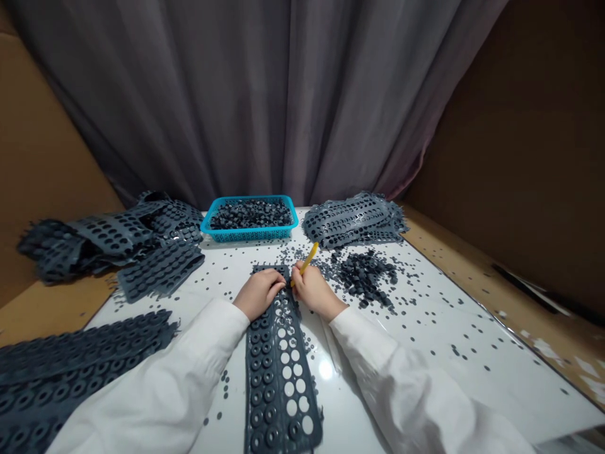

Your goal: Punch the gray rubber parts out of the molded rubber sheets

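A long dark grey rubber sheet (pixel 278 372) full of ring-shaped parts lies lengthwise on the white table (pixel 425 334) in front of me; its right column has several punched-out holes. My left hand (pixel 259 292) presses down on the sheet's far end with curled fingers. My right hand (pixel 312 291) is closed around a yellow stick-like tool (pixel 308 259), whose lower tip sits at the sheet's far right edge. Both arms wear white sleeves.
A blue basket (pixel 249 234) of small grey rings stands at the back centre. Stacks of punched sheets (pixel 352 217) lie back right, more sheets (pixel 123 243) at left and near left (pixel 70 366). A heap of loose rings (pixel 366 274) sits right of my hands. Curtain behind.
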The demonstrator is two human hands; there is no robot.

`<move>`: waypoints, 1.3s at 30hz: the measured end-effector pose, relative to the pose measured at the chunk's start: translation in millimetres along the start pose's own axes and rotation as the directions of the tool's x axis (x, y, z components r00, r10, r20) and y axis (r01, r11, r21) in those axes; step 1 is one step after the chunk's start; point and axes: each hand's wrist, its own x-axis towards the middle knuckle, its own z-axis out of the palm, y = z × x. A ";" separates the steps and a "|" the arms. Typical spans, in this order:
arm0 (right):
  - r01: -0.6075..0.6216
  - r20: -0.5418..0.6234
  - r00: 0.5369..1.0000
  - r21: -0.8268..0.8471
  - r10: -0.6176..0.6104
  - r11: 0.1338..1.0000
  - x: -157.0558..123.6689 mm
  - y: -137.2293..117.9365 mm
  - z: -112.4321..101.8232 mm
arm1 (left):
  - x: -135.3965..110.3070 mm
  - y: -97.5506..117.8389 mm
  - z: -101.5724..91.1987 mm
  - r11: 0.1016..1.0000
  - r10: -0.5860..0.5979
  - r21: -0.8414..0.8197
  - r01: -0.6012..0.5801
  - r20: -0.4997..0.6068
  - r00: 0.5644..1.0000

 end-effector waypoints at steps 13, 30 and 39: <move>0.190 0.088 0.982 -0.391 -0.169 0.900 -19.1 -14.2 0.6 | -2.9 -0.6 3.0 1.000 0.021 0.012 -0.020 -0.040 0.999; 0.232 0.124 0.972 -0.444 -0.197 0.865 -27.1 -12.0 15.2 | -1.9 -3.1 6.3 0.997 0.022 0.076 -0.018 -0.053 0.998; 0.117 -0.112 0.986 -0.076 -0.125 0.990 -20.9 -0.7 11.7 | -2.3 -2.8 4.3 0.999 0.020 0.027 -0.018 -0.063 0.998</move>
